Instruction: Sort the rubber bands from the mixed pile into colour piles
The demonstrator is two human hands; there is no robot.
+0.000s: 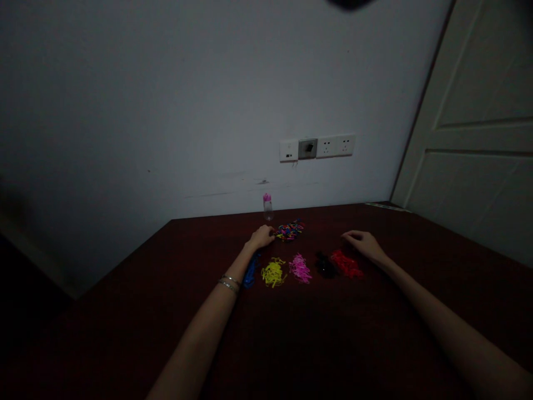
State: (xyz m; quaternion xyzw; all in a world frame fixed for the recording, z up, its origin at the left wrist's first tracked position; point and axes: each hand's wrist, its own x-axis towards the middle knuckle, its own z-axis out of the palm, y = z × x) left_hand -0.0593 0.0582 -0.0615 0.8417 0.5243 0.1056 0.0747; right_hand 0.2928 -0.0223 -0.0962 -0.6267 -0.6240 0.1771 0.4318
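At the left edge of a mixed pile of small coloured rubber bands (290, 230), my left hand (262, 236) has its fingers curled together; anything between the fingertips is too small to make out. My right hand (361, 243) hovers beyond the pile of red bands (347, 265), thumb and fingers closed, with no visible item in them. Sorted piles lie in a row nearer me: blue bands (250, 272) partly behind my left wrist, yellow bands (273, 273), pink bands (300, 269) and black bands (325, 265).
A clear bottle with a pink top (267, 208) stands near the wall, behind my left hand. The dark red table (316, 333) meets a pale wall with sockets (327, 146). On the right is a panelled door (478, 150). The light is dim.
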